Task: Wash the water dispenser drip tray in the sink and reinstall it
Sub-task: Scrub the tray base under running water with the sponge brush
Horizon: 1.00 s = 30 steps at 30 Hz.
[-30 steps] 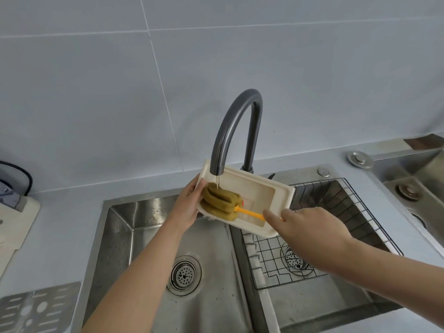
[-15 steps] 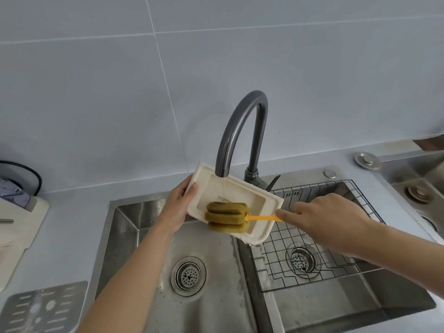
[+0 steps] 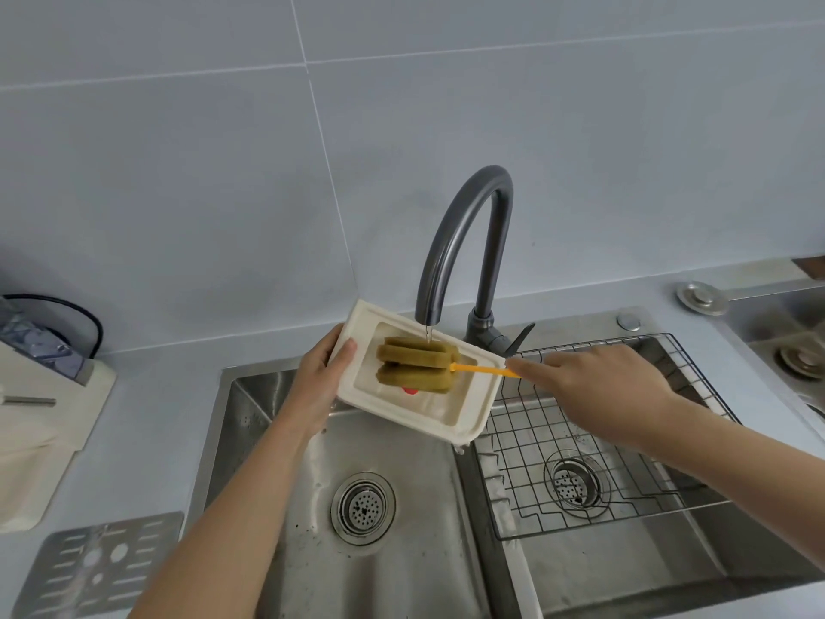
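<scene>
Now left grip [image 3: 318,381] clasps drip tray [image 3: 473,406]; right grip [image 3: 600,386] pinches sponge brush [image 3: 417,369] handle.

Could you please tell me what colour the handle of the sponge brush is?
The brush handle is orange-yellow, shown clearly in the head view, the only one.

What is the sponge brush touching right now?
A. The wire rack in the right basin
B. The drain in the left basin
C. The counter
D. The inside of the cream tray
D: the sponge brush lies inside the cream tray, held under the faucet.
</scene>
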Available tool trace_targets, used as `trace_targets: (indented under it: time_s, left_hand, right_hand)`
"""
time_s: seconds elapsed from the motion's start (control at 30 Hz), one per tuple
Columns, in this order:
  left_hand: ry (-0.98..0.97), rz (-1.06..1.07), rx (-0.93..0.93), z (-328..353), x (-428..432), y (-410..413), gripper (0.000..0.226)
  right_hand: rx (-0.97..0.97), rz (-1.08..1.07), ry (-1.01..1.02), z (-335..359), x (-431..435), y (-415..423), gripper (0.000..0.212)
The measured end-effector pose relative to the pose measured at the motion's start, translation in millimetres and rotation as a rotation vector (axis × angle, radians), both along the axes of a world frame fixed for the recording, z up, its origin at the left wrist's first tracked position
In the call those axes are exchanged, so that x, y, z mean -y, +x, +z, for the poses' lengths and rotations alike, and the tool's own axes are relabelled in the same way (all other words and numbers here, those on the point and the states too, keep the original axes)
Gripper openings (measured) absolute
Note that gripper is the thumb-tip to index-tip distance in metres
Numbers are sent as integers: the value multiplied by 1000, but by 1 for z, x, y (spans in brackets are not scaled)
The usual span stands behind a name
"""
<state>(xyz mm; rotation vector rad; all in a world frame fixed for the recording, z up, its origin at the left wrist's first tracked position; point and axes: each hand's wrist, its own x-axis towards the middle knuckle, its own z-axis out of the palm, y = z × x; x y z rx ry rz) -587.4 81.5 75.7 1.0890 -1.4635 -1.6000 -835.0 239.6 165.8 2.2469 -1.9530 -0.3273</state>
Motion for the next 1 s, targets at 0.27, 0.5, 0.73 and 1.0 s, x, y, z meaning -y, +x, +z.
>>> trace_targets:
  time_s: [0.27, 0.5, 0.73, 1.0]
  left_hand:
    - [-86, 121, -16, 5, -2, 14, 23]
    - [-223, 199, 77, 11, -2, 26, 20]
    - [-278, 242, 112, 11, -5, 22, 17]
    - [-184, 234, 90, 3, -8, 20, 18]
  right_hand:
    - [-7, -67, -17, -15, -3, 14, 59]
    - [-64, -76, 76, -22, -17, 19, 54]
    - [-82, -13, 173, -21, -23, 30, 46]
    - [-37, -111, 220, -16, -53, 1, 51]
